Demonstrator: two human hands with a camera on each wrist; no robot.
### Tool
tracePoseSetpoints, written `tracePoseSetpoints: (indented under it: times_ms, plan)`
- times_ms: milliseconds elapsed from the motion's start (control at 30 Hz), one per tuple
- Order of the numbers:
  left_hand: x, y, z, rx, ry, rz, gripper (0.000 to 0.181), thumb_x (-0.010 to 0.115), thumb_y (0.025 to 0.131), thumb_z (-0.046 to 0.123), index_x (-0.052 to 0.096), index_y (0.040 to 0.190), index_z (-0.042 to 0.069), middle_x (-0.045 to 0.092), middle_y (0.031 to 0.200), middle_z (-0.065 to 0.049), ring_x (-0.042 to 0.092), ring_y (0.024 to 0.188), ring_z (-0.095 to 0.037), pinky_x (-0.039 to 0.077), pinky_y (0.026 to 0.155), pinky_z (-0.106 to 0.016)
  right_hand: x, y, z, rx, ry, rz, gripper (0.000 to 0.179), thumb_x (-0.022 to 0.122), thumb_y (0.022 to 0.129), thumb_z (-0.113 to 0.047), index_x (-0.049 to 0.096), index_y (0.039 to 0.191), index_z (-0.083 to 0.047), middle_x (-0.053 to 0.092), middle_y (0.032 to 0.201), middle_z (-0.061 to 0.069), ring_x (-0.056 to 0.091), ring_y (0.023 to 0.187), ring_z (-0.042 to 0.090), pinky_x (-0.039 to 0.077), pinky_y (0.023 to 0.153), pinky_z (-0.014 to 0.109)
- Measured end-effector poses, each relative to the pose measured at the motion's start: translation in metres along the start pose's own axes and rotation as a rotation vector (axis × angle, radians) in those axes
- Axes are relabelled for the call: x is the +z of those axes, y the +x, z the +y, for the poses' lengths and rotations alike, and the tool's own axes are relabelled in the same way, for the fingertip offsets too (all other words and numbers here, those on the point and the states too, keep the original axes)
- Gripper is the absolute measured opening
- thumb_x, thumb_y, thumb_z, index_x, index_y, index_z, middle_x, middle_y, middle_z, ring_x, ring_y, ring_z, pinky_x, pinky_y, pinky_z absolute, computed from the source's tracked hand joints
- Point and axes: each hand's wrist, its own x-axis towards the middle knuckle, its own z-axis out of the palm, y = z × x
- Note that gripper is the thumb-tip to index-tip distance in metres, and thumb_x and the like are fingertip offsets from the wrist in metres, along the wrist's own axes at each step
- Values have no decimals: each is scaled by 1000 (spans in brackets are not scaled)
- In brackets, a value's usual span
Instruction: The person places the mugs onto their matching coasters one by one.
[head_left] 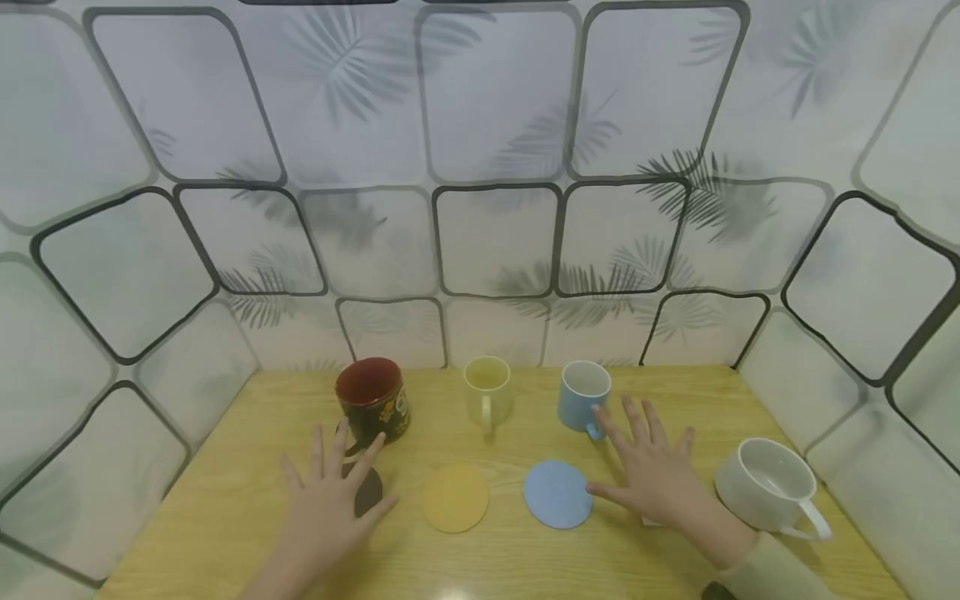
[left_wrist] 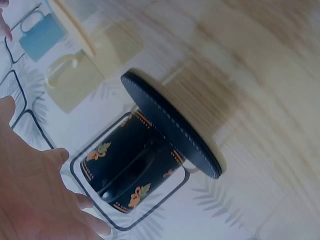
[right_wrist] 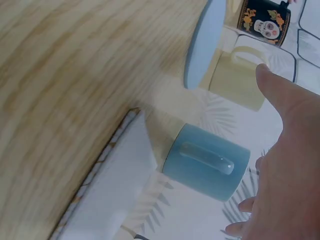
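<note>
In the head view my left hand [head_left: 326, 504] hovers with fingers spread over a black round coaster [head_left: 369, 493], partly hiding it. Beyond its fingertips stands a black mug [head_left: 372, 408] with a red inside and a floral pattern. The left wrist view shows that coaster [left_wrist: 172, 122] in front of the mug [left_wrist: 132, 167]. My right hand [head_left: 651, 471], fingers also spread, hides most of a white coaster [head_left: 651, 522]; its edge is patterned in the right wrist view [right_wrist: 112, 185]. Its fingertips overlap the handle of a blue mug [head_left: 581, 400]. Both hands hold nothing.
Between the hands lie a yellow round coaster [head_left: 455, 498] and a blue round coaster [head_left: 557, 495]. A yellow mug [head_left: 487, 392] stands at the back middle, and a wide white mug [head_left: 761, 483] at the right. A patterned wall covering [head_left: 495, 242] borders the wooden table [head_left: 225, 475] behind and at both sides.
</note>
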Motion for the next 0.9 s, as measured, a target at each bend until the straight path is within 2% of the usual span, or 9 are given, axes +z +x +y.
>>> tracePoseSetpoints:
  times_ms: [267, 467, 633, 900]
  plan:
    - [-12, 2, -7, -17, 13, -14, 81, 70, 93, 62, 43, 162, 30, 19, 175, -25, 15, 156, -64, 10, 109, -97, -2, 8, -5, -31, 6, 29, 109, 78, 82, -70, 31, 167, -20, 22, 172, 30, 25, 155, 61, 21, 100, 99]
    - [-16, 2, -14, -44, -17, -30, 83, 68, 95, 63, 40, 164, 28, 18, 173, -31, 13, 156, -66, 6, 109, -97, -5, 16, -13, -73, 5, 37, 106, 79, 82, -69, 36, 166, -19, 26, 170, 31, 27, 154, 61, 24, 99, 99]
    - [-18, 3, -20, -69, -17, -46, 85, 67, 96, 62, 36, 166, 25, 16, 173, -33, 11, 155, -68, 4, 111, -96, -10, 23, -21, -88, 7, 38, 106, 79, 83, -68, 36, 166, -18, 24, 171, 31, 25, 155, 60, 22, 102, 98]
    - [-23, 2, -29, -74, 16, -22, 87, 67, 95, 63, 37, 165, 21, 20, 171, -35, 13, 154, -69, 5, 110, -96, -16, 33, -32, -123, -23, 60, 104, 79, 83, -69, 37, 166, -20, 29, 170, 29, 31, 154, 58, 31, 104, 94]
